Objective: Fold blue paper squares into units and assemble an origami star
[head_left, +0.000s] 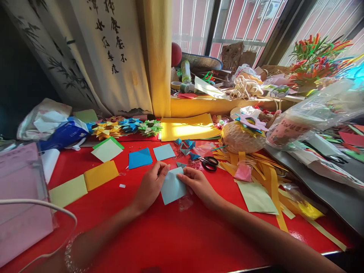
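Note:
A light blue square of paper [173,189] is held up over the red table between my two hands. My left hand [150,184] pinches its upper left edge between thumb and fingers. On the upper right edge, my right hand [200,185] pinches it the same way. Just beyond lie a darker blue paper stack [140,158] and another light blue sheet [164,152]. Several small folded blue paper pieces [186,145] sit behind my right hand, near black-handled scissors [209,163].
Yellow and pale green papers [101,175] lie at left, by a pink folder [22,204] and white cable [68,212]. Folded paper stars [129,127] line the back. At right are yellow strips [274,193], a pale green sheet [256,196] and a bagged cup [292,129].

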`<state>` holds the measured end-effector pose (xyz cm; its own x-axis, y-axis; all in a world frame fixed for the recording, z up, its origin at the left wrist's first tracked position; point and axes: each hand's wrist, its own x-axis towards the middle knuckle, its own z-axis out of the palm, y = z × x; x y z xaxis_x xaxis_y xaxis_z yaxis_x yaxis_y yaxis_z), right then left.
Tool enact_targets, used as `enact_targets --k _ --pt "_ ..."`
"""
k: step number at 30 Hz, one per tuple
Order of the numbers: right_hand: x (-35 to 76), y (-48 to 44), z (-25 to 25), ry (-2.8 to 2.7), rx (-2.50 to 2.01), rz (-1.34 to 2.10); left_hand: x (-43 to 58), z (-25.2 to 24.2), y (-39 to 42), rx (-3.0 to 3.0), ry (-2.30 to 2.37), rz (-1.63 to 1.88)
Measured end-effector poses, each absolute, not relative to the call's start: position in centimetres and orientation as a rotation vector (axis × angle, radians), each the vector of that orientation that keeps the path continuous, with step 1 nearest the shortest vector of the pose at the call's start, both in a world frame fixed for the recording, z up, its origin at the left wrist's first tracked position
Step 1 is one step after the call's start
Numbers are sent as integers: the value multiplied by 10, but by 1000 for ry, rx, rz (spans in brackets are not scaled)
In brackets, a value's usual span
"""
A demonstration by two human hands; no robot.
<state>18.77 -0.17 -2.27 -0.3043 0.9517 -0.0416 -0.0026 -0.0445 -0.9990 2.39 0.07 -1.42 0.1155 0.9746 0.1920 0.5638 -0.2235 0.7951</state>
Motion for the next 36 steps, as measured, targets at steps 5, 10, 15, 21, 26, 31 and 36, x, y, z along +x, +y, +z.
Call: enact_targets --k 5,10,15,21,26,31,36 --pt "205 21 -22 -978 -1054 1229 31 -26 14 2131 1462 1064" --pt "210 28 -25 -867 -1058 1131 53 -29 32 2861 1160 810" --pt "206 24 -26 -1006 -1068 1162 46 -30 32 2940 1243 556" --pt "202 15 -20 -1187 -1021 1322 20 -35 14 2920 1493 649" --pt "197 7 -21 -1226 -975 1509 13 -31 6 2705 1422 1109" --pt "196 8 -23 -1222 -961 1561 6 -26 3 2983 1100 1101" --pt "194 7 -22 -1292 -932 1544 4 -21 4 3022 1003 1212"
